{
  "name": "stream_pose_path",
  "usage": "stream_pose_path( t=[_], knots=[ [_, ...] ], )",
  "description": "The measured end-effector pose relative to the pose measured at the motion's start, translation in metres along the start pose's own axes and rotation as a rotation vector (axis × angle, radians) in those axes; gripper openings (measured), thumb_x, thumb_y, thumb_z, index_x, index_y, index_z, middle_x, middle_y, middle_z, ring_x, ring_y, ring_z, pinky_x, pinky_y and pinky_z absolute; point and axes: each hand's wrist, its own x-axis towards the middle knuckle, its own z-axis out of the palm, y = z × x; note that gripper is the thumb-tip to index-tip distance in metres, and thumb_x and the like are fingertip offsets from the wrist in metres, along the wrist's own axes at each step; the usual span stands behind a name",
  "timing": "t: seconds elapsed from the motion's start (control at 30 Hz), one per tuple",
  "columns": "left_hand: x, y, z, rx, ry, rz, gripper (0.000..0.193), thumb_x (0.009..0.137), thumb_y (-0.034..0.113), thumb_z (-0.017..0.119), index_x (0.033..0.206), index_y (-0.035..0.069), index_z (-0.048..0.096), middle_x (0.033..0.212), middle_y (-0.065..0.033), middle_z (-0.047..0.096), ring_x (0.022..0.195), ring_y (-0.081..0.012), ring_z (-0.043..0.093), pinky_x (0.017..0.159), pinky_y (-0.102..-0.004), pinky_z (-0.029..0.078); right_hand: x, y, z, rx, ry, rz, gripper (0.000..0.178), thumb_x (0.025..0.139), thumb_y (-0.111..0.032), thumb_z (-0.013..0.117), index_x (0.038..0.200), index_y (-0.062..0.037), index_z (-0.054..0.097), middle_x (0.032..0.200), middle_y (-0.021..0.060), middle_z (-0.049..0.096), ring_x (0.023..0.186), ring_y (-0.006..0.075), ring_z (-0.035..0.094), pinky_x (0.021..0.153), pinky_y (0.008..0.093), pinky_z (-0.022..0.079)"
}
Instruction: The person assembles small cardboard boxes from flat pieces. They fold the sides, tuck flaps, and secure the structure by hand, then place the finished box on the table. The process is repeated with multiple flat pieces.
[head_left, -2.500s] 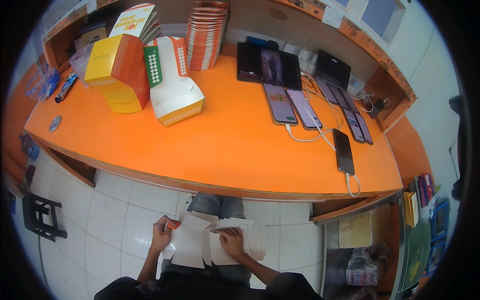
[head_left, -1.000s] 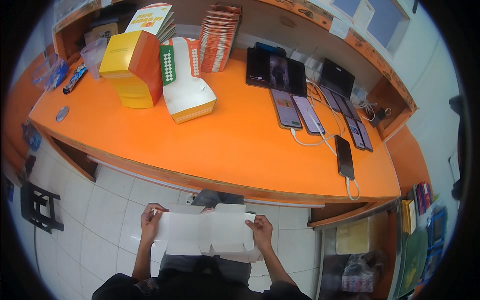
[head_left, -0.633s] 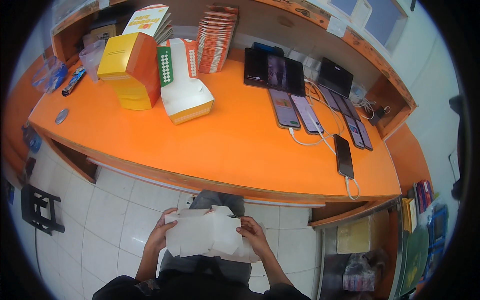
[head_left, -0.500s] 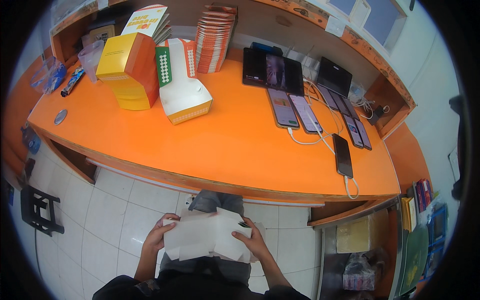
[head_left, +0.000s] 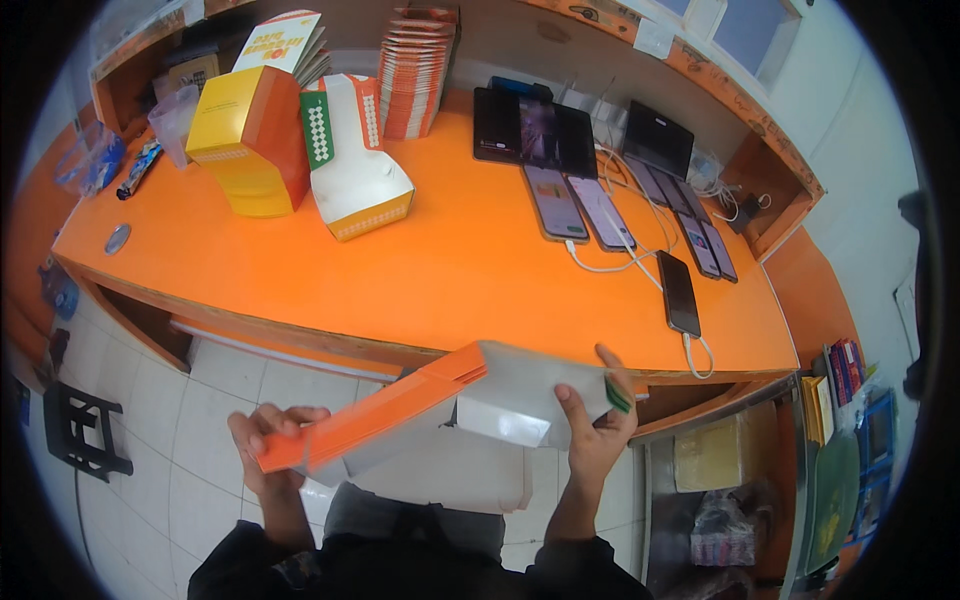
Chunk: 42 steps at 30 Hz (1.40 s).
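Observation:
Above my lap, in front of the desk edge, I hold a partly folded cardboard food box [head_left: 390, 405], its orange side toward the left and its pale inside toward the right. My left hand [head_left: 275, 445] grips the orange end. My right hand [head_left: 600, 425] is closed on the pale panel's right end, thumb on the near face, beside a green edge. Beneath it, a pale flat cardboard sheet [head_left: 465, 480] lies over my lap, partly hidden. On the orange desk [head_left: 400, 280] stand an opened-up box [head_left: 365, 190] with a white inside and a stack of yellow-orange boxes [head_left: 245, 140].
A tall pile of folded orange-and-white cartons [head_left: 415, 75] stands at the back. Several phones [head_left: 557, 200] with white cables, and a tablet [head_left: 535, 130], lie on the desk's right half. A plastic cup [head_left: 175, 125] is at the left; a black stool [head_left: 80, 430] stands on the floor.
The cardboard has risen from my lap toward the desk edge and tilted, so its orange side now shows. My hands have moved up and farther apart, the right one to the right.

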Motion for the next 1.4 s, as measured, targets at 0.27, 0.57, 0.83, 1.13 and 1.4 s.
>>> stream_pose_path(
  t=[0.27, 0.57, 0.83, 1.13, 1.4],
  knots=[
    [0.012, 0.014, 0.029, 0.067, -0.367, 0.418, 0.009, 0.095, 0.006, 0.050, 0.103, 0.005, 0.054, 0.113, -0.0174, 0.061, 0.112, -0.0427, 0.057, 0.091, -0.0580, 0.050, -0.009, 0.027, 0.038, 0.434, 0.305, -0.032, 0.061, 0.087, 0.002, 0.062, 0.138, -0.0043, 0.030, 0.127, 0.0124, 0.052, 0.116, 0.0187, 0.051, 0.099, 0.0327, 0.042],
    [0.022, -0.022, 0.058, 0.158, 0.195, 0.224, 0.012, 0.098, 0.019, 0.049, 0.109, 0.015, 0.044, 0.110, -0.0029, 0.059, 0.108, -0.0276, 0.059, 0.090, -0.0448, 0.054, 0.037, 0.026, 0.031, 0.115, 0.384, -0.155, 0.056, 0.084, 0.004, 0.064, 0.136, 0.0030, 0.044, 0.132, 0.0177, 0.049, 0.119, 0.0241, 0.049, 0.100, 0.0345, 0.040],
    [0.022, -0.029, 0.062, 0.118, 0.395, 0.116, 0.014, 0.099, 0.018, 0.049, 0.111, 0.014, 0.045, 0.109, -0.0034, 0.061, 0.104, -0.0232, 0.061, 0.094, -0.0389, 0.049, 0.041, 0.040, 0.033, -0.296, 0.207, -0.211, 0.036, 0.083, -0.002, 0.068, 0.118, 0.0025, 0.059, 0.119, 0.0149, 0.058, 0.112, 0.0227, 0.052, 0.096, 0.0338, 0.041],
    [0.035, -0.028, 0.065, 0.118, 0.501, 0.026, 0.022, 0.098, 0.019, 0.046, 0.118, 0.011, 0.040, 0.115, -0.0099, 0.057, 0.109, -0.0221, 0.054, 0.097, -0.0367, 0.043, 0.025, 0.020, 0.035, 0.212, 0.233, 0.093, 0.022, 0.086, -0.017, 0.072, 0.092, -0.0015, 0.057, 0.085, 0.0024, 0.057, 0.077, 0.0089, 0.050, 0.073, 0.0222, 0.040],
    [0.047, -0.017, 0.059, 0.447, 0.615, 0.037, 0.045, 0.087, 0.004, 0.057, 0.127, 0.008, 0.038, 0.117, -0.0137, 0.051, 0.112, -0.0232, 0.049, 0.097, -0.0346, 0.040, 0.006, -0.015, 0.065, 0.328, -0.088, -0.027, 0.021, 0.086, -0.003, 0.065, 0.106, 0.0034, 0.065, 0.101, 0.0098, 0.066, 0.090, 0.0137, 0.061, 0.082, 0.0242, 0.046]
  ],
)
